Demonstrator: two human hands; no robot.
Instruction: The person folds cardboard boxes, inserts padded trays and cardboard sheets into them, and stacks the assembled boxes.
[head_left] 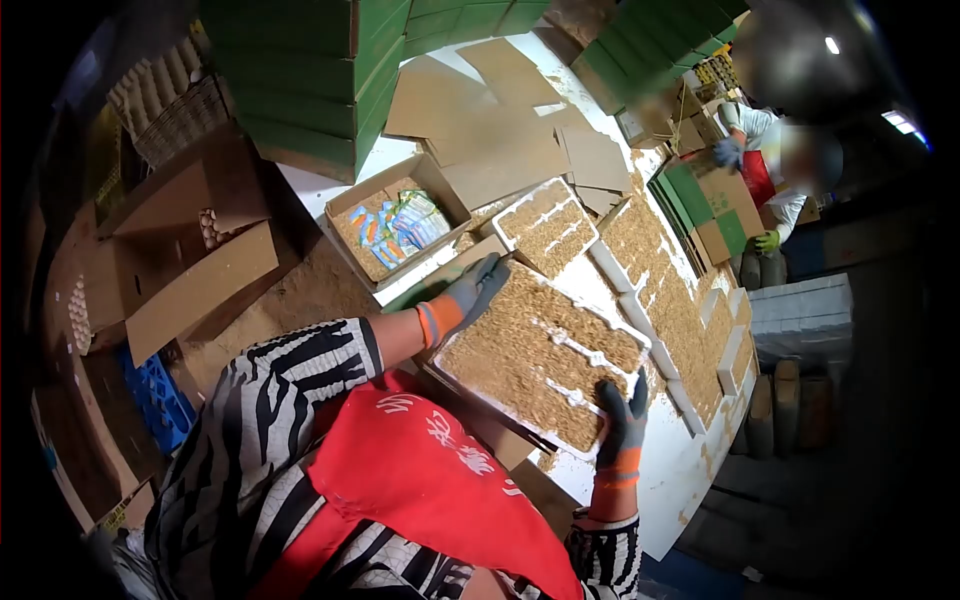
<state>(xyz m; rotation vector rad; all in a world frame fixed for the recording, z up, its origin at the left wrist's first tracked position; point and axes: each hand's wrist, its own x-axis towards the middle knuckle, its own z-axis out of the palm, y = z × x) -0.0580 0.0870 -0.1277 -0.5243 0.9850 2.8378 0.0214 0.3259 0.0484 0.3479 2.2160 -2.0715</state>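
A white foam tray filled with brown, husk-like loose material is held between my two gloved hands. My left hand, in a grey glove with an orange cuff, grips its upper left edge. At the lower right edge, my right hand in a matching glove has its fingers curled over the rim. White ridges of the foam show through the filling. Beneath the tray's near side, part of a cardboard box shows; most of it is hidden.
An open carton with colourful packets stands behind my left hand. More filled foam trays line the white table. Green cartons are stacked behind. Eggs show in a box at left. A co-worker handles a carton.
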